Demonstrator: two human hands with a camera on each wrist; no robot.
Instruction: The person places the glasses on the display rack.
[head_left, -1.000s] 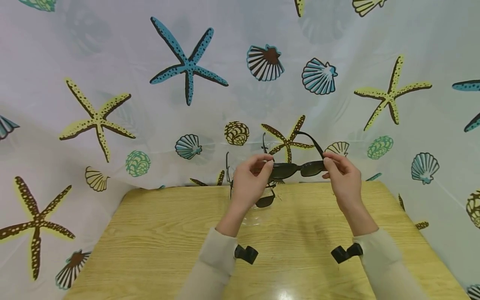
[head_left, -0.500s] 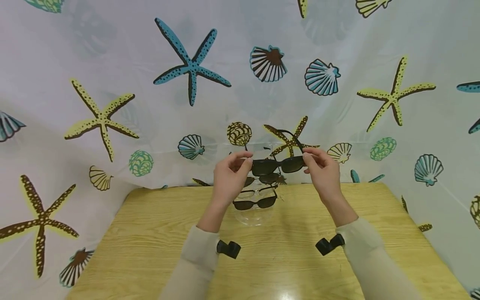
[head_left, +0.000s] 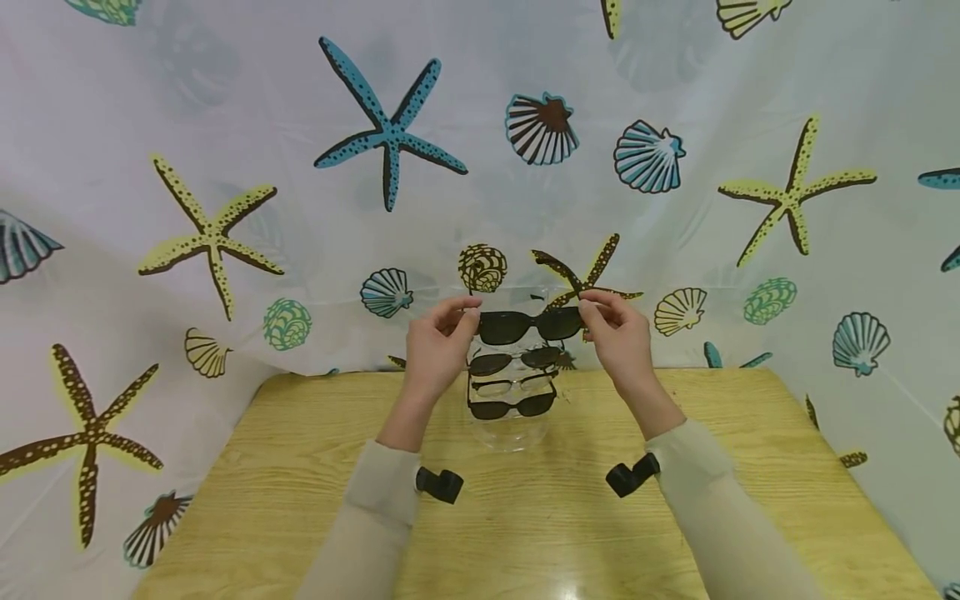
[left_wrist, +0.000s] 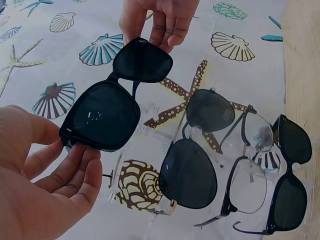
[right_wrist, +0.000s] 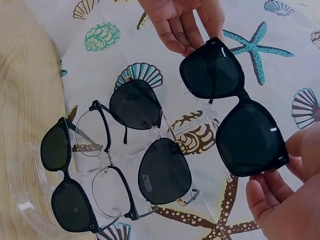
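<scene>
A pair of black sunglasses point(head_left: 504, 328) is held level between my two hands, dark lenses facing me. My left hand point(head_left: 437, 348) pinches its left end near the hinge between thumb and fingers; my right hand point(head_left: 621, 340) pinches the right end. Just below and behind it, a clear display stand point(head_left: 510, 439) bears three other pairs. Topmost are thin-framed sunglasses point(right_wrist: 165, 171) with dark lenses. Under them sit clear-lensed eyeglasses point(left_wrist: 248, 186), and lowest a second black pair of sunglasses point(right_wrist: 73, 206). Whether the held pair touches the stand cannot be told.
The stand is on a wooden table point(head_left: 315, 492) near its back edge. Behind and at both sides hangs a white cloth point(head_left: 465, 67) printed with starfish and shells. A small black wrist camera point(head_left: 440, 484) sits on the left sleeve, another point(head_left: 632, 475) on the right.
Both hands have carried the black sunglasses leftward, from right of the stand to above its other pairs. The held pair has levelled out, and the stand's lower pairs have come into view.
</scene>
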